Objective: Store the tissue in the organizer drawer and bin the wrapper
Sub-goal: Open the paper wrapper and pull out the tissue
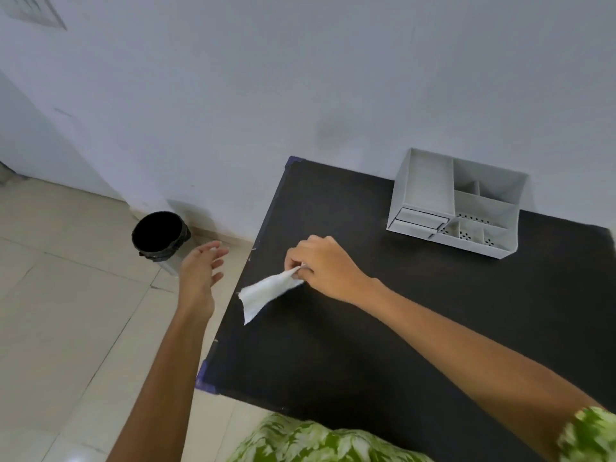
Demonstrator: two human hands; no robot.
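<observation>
Pinched a white tissue (pixel 271 290) at one corner between thumb and fingertips of the right hand (pixel 321 268), fingers clamped together on the paper. Hung limp and slightly crumpled from that grip, widening to a loose, soft-edged flap that trailed toward the near-left edge of the black table (pixel 366 345), lower end touching or just above the surface, hard to tell which. Held the left hand (pixel 200 275) out past the table's edge over the tiled floor, fingers spread apart and holding nothing, near a round bin (pixel 160 236) lined in black. Stood well apart at the table's far right, against the wall: a white organizer (pixel 456 201) with open compartments and two small drawers (pixel 418 221) shut at its front left.
</observation>
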